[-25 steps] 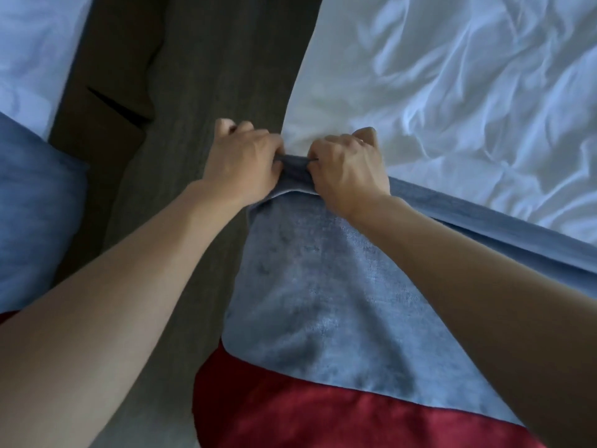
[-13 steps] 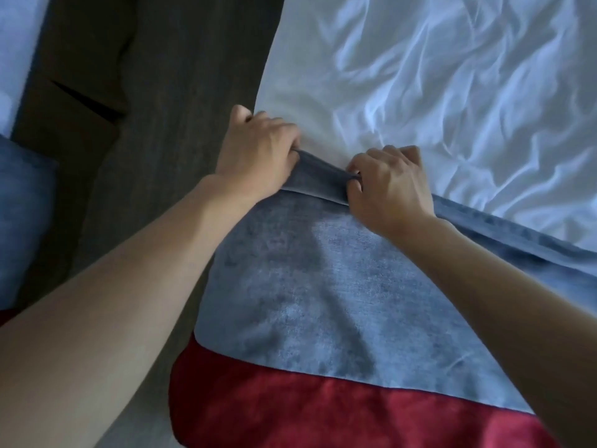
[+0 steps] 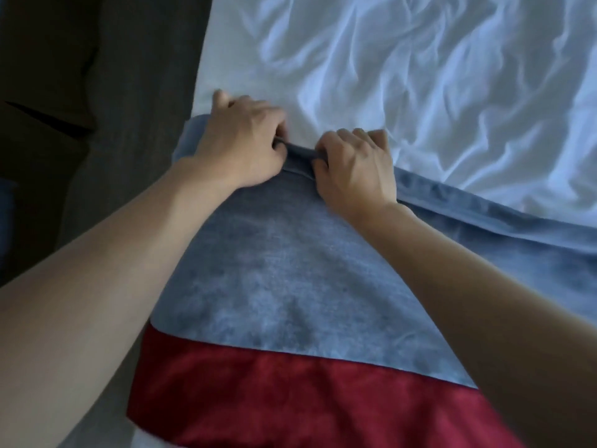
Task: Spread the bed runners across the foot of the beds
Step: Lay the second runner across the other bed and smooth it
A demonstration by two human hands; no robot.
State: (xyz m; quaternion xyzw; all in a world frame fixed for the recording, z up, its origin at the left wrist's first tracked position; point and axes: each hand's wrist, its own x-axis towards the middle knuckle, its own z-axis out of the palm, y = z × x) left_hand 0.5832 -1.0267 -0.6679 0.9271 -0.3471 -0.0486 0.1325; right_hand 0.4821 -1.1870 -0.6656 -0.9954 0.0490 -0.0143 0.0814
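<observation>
Where the white sheet (image 3: 420, 92) lay rumpled, the bed runner (image 3: 274, 270) (fuzzy blue nap, satiny red band, cut off at right and bottom) covered the near end. Left hand (image 3: 240, 147) and right hand (image 3: 355, 169) each pinched its folded far hem, fingertips hidden underneath. Dark floor (image 3: 129, 92) at left, blurry.

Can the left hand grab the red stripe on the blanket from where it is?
Probably yes. The left hand grips the bed runner's blue edge, and the red stripe lies uncovered just below that forearm, so it would first have to let go.
</observation>
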